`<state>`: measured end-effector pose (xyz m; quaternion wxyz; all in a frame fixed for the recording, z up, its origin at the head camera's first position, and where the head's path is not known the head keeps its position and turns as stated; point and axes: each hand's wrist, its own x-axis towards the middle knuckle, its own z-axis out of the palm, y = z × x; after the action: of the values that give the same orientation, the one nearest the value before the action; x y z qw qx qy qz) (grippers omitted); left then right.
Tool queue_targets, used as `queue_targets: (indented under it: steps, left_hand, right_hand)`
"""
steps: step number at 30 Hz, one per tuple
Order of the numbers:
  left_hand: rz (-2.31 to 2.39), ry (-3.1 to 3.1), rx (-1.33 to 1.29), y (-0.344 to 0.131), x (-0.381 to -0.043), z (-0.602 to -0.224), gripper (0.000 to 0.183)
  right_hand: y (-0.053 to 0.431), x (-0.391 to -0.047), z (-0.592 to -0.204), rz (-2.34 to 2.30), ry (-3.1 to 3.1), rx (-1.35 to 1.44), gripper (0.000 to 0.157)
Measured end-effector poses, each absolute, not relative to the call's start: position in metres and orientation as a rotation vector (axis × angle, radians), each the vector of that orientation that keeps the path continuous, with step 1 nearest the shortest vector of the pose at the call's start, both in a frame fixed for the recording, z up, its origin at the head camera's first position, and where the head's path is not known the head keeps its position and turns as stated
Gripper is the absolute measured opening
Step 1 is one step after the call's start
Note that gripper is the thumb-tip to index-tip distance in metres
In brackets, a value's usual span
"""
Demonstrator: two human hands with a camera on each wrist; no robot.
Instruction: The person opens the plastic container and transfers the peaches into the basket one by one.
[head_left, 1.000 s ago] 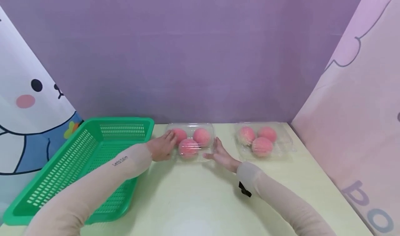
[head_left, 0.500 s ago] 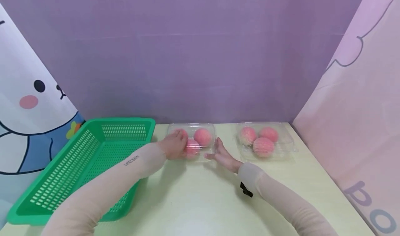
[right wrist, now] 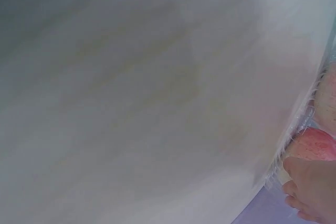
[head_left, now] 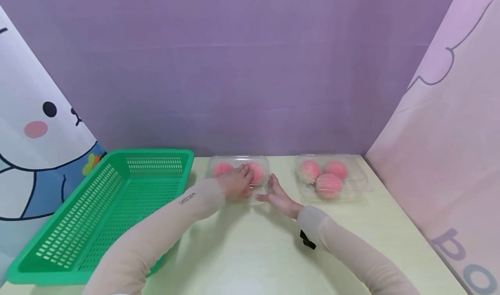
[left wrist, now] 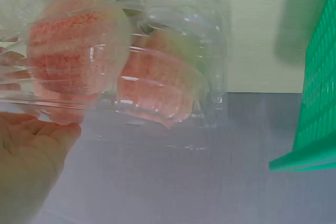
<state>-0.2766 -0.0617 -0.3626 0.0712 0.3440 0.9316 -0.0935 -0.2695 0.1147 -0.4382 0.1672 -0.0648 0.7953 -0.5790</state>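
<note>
Your left grip [head_left: 236, 184], fingers extended, has slid right across the clear box [head_left: 239, 161] from over its left fruit [head_left: 221, 169] toward its right fruit [head_left: 257, 174]. Your right grip [head_left: 281, 200] stays spread at the box's right side; the box remains far on the bench [head_left: 242, 260], right of the green basket [head_left: 152, 152].

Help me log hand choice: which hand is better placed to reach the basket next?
Probably the left hand: it is nearer the basket, while the right hand is at the left box's right side.
</note>
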Motion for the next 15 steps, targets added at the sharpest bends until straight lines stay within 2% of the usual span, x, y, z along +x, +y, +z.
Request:
queue_targets:
  steps: [10,15]
  left_hand:
    - [-0.482,2.914,0.879,-0.041,-0.269,-0.373,0.053]
    - [-0.501,2.893,0.804,-0.035,-0.268,-0.374,0.056]
  right_hand:
    - [0.112,-0.266,-0.44,-1.71,2.277,-0.164,0.102]
    - [0.108,-0.264,-0.442,-1.81,2.251,-0.112,0.102]
